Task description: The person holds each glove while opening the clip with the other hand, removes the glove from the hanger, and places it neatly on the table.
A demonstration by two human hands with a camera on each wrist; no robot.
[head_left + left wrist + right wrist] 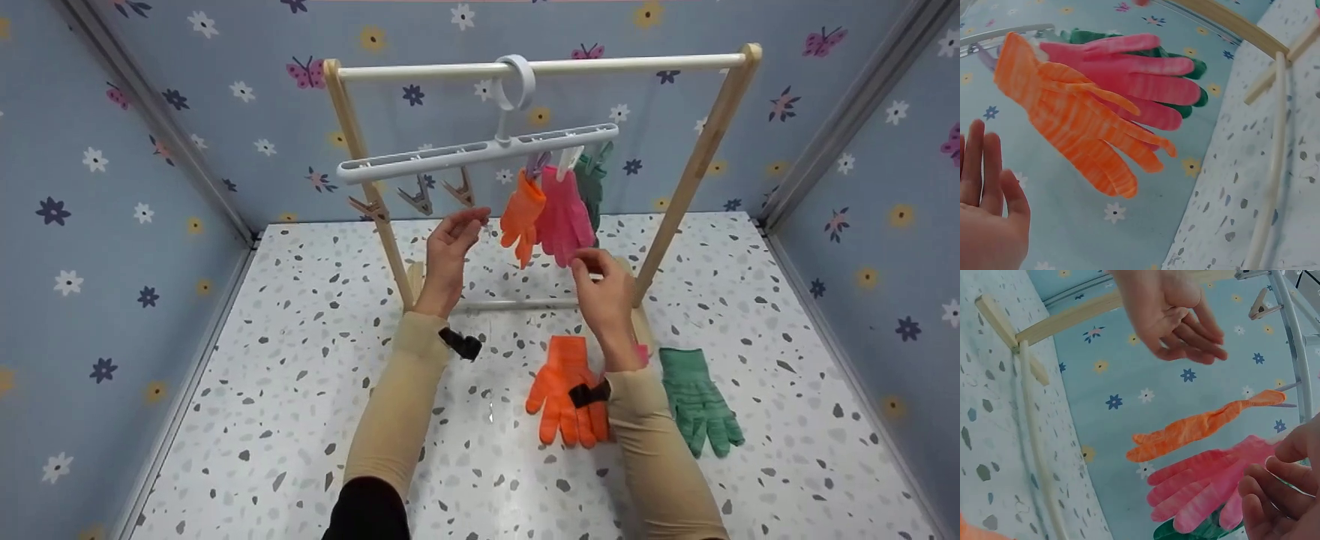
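An orange glove (523, 208), a pink glove (564, 217) and a green glove (591, 187) hang by clips from the right half of a white clip hanger (480, 154). My left hand (452, 255) is held left of the orange glove, apart from it, fingers loosely extended and holding nothing. By the lower end of the pink glove is my right hand (606, 292), its fingers loosely bent. The right wrist view shows nothing in that hand (1280, 489); whether it brushes the pink glove, I cannot tell. The left wrist view has the orange glove (1084, 124) in front of the pink one.
Several unused clips (416, 196) dangle from the hanger's left half. A wooden rack (697, 165) bears the hanger on its white top bar (637, 65). On the speckled surface lie another orange glove (566, 382), another green glove (697, 397) and a pink piece (643, 355) mostly hidden by my right arm.
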